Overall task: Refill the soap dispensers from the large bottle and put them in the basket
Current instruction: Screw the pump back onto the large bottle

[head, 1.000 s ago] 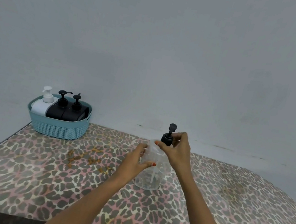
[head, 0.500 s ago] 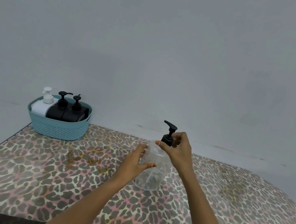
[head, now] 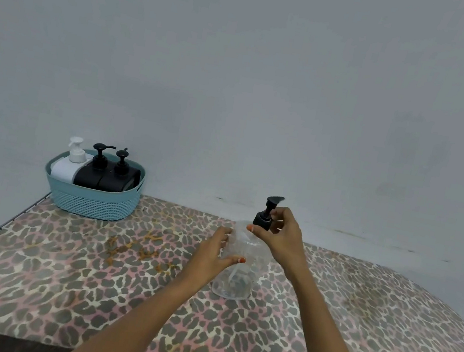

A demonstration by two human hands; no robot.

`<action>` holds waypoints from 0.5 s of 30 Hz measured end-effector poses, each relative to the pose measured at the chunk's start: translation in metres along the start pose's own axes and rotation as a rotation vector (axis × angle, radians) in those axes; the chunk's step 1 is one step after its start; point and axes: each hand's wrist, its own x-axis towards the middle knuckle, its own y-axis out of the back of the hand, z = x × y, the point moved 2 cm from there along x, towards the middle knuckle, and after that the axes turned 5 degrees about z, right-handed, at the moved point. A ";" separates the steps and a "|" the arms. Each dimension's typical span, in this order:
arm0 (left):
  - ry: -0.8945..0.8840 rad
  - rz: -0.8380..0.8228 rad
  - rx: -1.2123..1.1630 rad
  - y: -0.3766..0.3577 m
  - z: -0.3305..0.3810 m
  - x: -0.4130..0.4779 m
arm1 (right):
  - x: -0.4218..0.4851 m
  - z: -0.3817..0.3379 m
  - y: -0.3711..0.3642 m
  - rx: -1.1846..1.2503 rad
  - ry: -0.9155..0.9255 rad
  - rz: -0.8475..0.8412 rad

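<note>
While the left hand [head: 214, 256] wraps the side of the clear dispenser [head: 236, 270] standing mid-bench [head: 60, 270], the right hand [head: 281, 237] pinches its black pump [head: 265, 217] at the collar. Far left, the teal basket [head: 94, 203] holds one white and two black dispensers.

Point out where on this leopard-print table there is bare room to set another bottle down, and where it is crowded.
Free: the wide stretch between the teal basket and the left hand, and the table right of the right hand. Crowded: the basket, filled by three dispensers, and the middle, where both hands hold the clear dispenser.
</note>
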 end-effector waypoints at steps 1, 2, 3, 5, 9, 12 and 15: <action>0.000 -0.005 -0.004 0.000 0.000 0.000 | -0.001 0.000 -0.004 -0.015 0.020 0.050; -0.001 -0.009 -0.008 0.000 0.000 0.000 | -0.003 0.000 -0.007 -0.023 0.036 0.075; 0.000 -0.009 -0.010 0.000 0.000 0.000 | -0.004 0.001 -0.009 -0.029 0.040 0.069; 0.001 -0.006 -0.010 0.000 0.000 0.000 | -0.004 0.002 -0.007 -0.018 0.007 -0.045; -0.004 -0.008 -0.027 0.000 0.001 -0.001 | -0.005 -0.001 0.009 0.225 -0.041 -0.369; -0.011 0.002 -0.029 0.000 0.001 0.000 | -0.002 0.001 0.012 0.276 -0.070 -0.253; -0.011 0.005 -0.019 0.000 0.001 -0.001 | -0.001 0.003 0.003 0.096 -0.048 -0.008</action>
